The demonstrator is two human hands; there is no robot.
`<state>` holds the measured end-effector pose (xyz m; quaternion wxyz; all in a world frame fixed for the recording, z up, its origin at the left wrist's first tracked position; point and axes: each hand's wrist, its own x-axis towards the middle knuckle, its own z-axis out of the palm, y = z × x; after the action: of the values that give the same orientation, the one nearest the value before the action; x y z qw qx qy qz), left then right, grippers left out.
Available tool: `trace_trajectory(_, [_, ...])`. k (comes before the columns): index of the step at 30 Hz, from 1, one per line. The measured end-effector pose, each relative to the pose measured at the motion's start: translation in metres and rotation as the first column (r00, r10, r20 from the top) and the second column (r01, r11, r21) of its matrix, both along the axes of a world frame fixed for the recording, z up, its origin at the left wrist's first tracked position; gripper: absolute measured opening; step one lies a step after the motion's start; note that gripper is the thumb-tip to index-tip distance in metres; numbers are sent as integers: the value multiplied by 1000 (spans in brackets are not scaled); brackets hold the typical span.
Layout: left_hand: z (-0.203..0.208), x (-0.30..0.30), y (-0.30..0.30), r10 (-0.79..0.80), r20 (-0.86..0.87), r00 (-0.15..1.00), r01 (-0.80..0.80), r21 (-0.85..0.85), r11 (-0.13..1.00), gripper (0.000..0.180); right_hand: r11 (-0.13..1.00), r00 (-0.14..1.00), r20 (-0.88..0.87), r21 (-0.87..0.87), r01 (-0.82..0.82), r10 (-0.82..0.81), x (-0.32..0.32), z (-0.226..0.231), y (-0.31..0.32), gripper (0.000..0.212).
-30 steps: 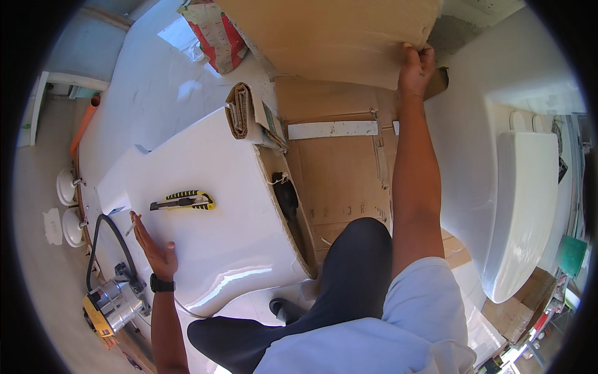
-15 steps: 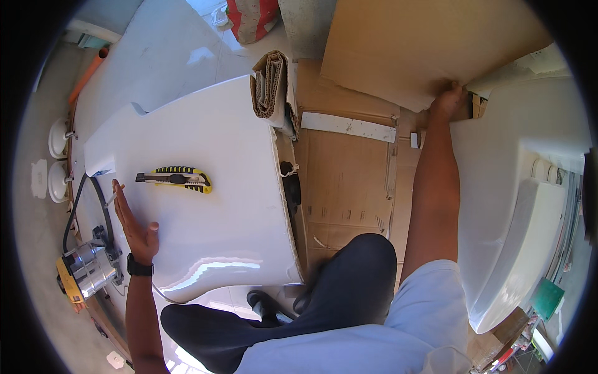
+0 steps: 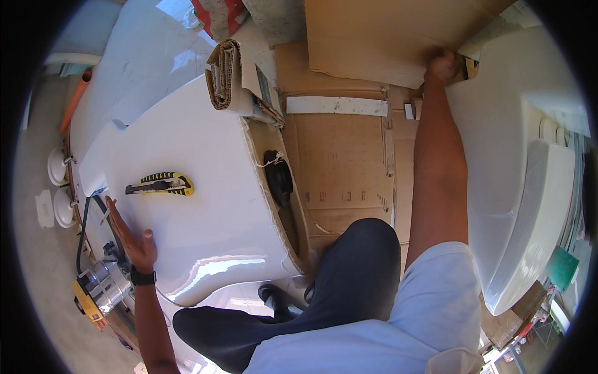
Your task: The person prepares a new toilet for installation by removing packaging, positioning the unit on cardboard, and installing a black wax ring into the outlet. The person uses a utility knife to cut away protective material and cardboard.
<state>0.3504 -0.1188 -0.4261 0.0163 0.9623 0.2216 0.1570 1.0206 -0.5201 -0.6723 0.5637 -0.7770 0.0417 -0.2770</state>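
Note:
My left hand (image 3: 134, 240) lies with its fingers stretched along the left edge of a glossy white moulded shell (image 3: 187, 218). A thin white stick like a cigarette (image 3: 106, 212) sits between its fingers. On the shell rests a yellow and black utility knife (image 3: 161, 184), apart from the hand. My right hand (image 3: 443, 67) reaches far forward, closed on the lower edge of a large brown cardboard sheet (image 3: 380, 37); its fingertips are partly hidden. A folded bundle of cardboard (image 3: 225, 75) stands on the shell's far right corner.
Flattened cardboard (image 3: 339, 162) covers the floor between the shell and another white moulded piece (image 3: 498, 162) at right. A black part with a white string (image 3: 278, 177) shows inside the shell's rough edge. A yellow and silver power tool (image 3: 103, 287) lies at left, near an orange pipe (image 3: 76, 103).
The shell, knife and folded bundle appear farther left, and more of the shell's inside shows. Both hands keep their places, the right one still on the cardboard sheet.

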Motion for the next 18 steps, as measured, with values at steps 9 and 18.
trace_trajectory(9, [-1, 0, 0, -2, 33, 999, 2, -16, 1000, 107, 997, 997, 2, 14, -78, 78, -112, 18, 24, 57])
trace_trajectory(18, [-7, -5, 0, -36, 74, 997, 41, -61, 997, 100, 261, 275, -209, -91, -961, 939, -389, 9, 34, 51])
